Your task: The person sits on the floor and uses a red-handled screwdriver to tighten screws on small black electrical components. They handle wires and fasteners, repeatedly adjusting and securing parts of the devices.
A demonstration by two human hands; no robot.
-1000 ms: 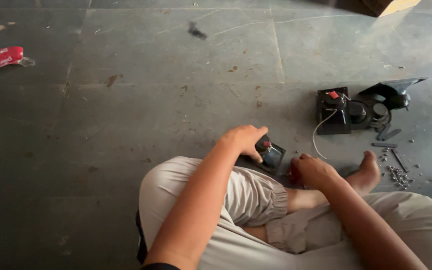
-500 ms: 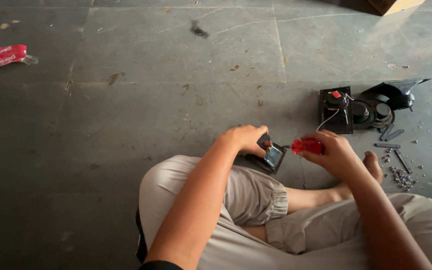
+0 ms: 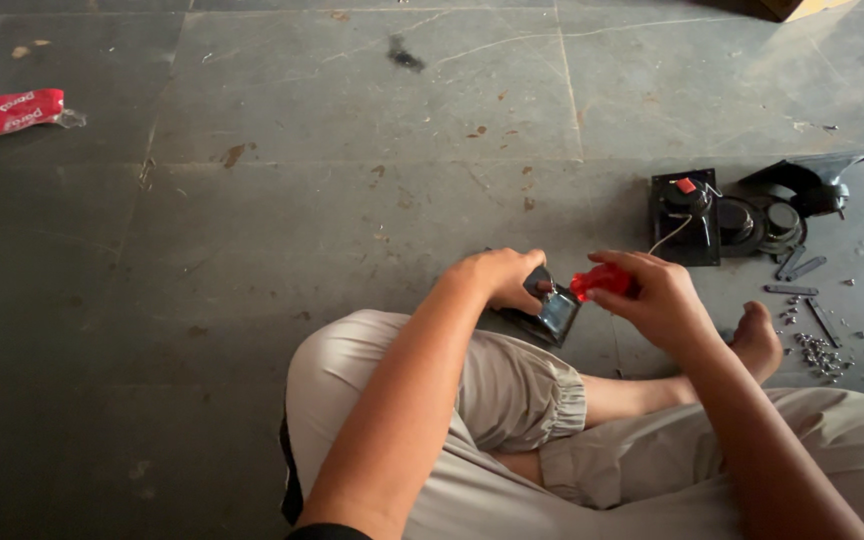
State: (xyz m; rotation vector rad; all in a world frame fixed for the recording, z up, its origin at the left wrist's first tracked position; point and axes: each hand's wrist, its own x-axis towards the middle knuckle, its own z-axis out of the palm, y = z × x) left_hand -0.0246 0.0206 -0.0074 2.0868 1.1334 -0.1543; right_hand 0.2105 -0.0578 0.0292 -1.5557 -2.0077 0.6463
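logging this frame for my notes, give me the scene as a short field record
setting: grey stone tile floor, person seated cross-legged
left hand: grips a small black box-shaped part by the knee
right hand: holds a red-handled screwdriver, tip toward that part
floor right: black dismantled device with white wire, pile of small metal screws
floor far left: red plastic wrapper

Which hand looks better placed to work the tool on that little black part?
Probably the right hand: it grips the red-handled tool, tip at the small black part, which the left hand holds.
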